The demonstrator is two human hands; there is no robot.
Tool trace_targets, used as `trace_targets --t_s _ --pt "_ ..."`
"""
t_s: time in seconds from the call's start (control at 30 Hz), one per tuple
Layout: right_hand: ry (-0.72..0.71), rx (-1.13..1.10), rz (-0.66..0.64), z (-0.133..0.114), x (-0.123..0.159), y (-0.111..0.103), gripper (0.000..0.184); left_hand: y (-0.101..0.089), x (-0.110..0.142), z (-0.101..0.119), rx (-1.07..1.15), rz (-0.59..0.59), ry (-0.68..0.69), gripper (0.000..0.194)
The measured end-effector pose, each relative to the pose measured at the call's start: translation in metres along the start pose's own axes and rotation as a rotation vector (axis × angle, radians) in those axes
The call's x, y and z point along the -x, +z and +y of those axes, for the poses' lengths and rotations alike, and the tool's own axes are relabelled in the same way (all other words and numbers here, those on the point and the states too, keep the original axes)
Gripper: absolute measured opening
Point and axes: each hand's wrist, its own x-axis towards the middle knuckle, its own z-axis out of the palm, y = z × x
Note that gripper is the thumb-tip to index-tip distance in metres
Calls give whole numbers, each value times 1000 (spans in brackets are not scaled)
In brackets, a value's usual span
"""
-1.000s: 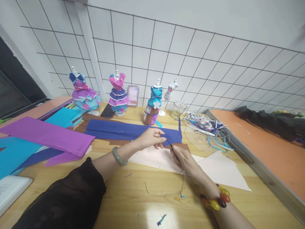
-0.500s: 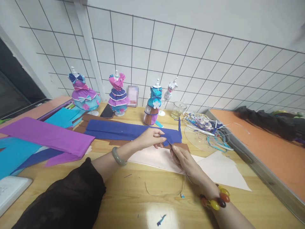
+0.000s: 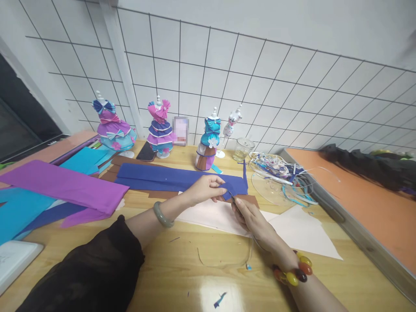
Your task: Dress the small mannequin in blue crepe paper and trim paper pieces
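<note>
My left hand (image 3: 208,189) pinches a small piece of dark blue cloth (image 3: 227,196) between thumb and fingers. In my right hand (image 3: 248,216) is a pair of small scissors (image 3: 232,197), mostly hidden by the fingers; its dark blades touch the small blue piece. Behind my hands lies a long, folded strip of dark blue cloth (image 3: 156,175) on brown sheets (image 3: 108,172). Under and beside the hands, white sheets (image 3: 302,229) lie on the wooden table.
Several dress forms stand along the back, including one in a teal dress (image 3: 212,132). A glass (image 3: 243,149) and a heap of ribbon scraps (image 3: 276,167) are at the right rear. Purple cloth (image 3: 65,184) lies left, near a white box (image 3: 19,260). Blue snippets (image 3: 220,300) lie in front.
The scissors' blades have shifted slightly against the small blue piece, and show less clearly now. Both hands stay almost in place.
</note>
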Motion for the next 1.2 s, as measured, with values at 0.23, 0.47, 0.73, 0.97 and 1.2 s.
trace_targets --t_s 0.23,0.47,0.73,0.97,1.2 --pt "-4 -3 -3 -1 1 0 47 0 1 0 -45 -35 25 34" --pt "-18 15 -3 1 0 -1 48 -1 0 -1 -61 -29 23 34" --pt "-41 75 -15 -2 0 -2 47 0 0 -3 -45 -70 64 39" --pt "-36 110 -26 -4 1 -1 45 1 1 -1 -66 -59 43 38" --pt "-32 104 -25 -5 1 -1 47 1 2 1 -57 -67 36 37"
